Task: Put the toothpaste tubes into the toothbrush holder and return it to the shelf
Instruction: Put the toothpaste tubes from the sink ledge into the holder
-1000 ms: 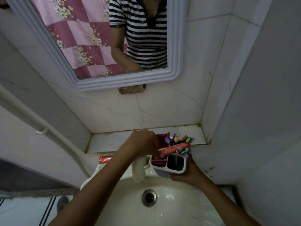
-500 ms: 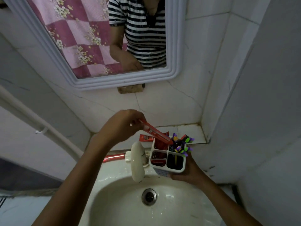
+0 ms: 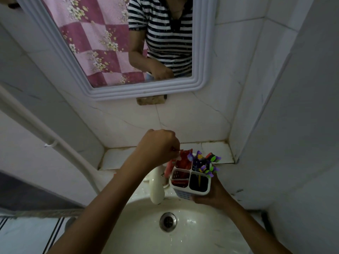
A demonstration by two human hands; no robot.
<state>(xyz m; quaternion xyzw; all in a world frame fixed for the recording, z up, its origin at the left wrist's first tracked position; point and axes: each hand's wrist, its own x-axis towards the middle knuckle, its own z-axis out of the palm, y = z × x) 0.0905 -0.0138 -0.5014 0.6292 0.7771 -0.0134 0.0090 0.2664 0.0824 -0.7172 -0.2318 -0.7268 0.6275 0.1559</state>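
My right hand (image 3: 212,196) grips a white four-compartment toothbrush holder (image 3: 189,193) from below, above the sink's right rim. Purple and green toothbrushes (image 3: 207,163) fill its far right compartment. A red toothpaste tube (image 3: 184,161) stands in the far left compartment, and my left hand (image 3: 157,146) pinches its upper end. Another red tube (image 3: 180,177) lies in the near left compartment. A further red tube (image 3: 167,168) shows just left of the holder, partly hidden. The tiled shelf (image 3: 216,151) lies behind.
A white tap (image 3: 156,187) stands at the back of the white sink (image 3: 192,233), right next to the holder. A framed mirror (image 3: 139,88) hangs above the shelf. A white pipe (image 3: 45,138) runs along the left wall. The right wall is close.
My left hand raised a red tube from across the holder, tipped it upright and lowered it into the far left compartment. The holder stayed in my right hand.
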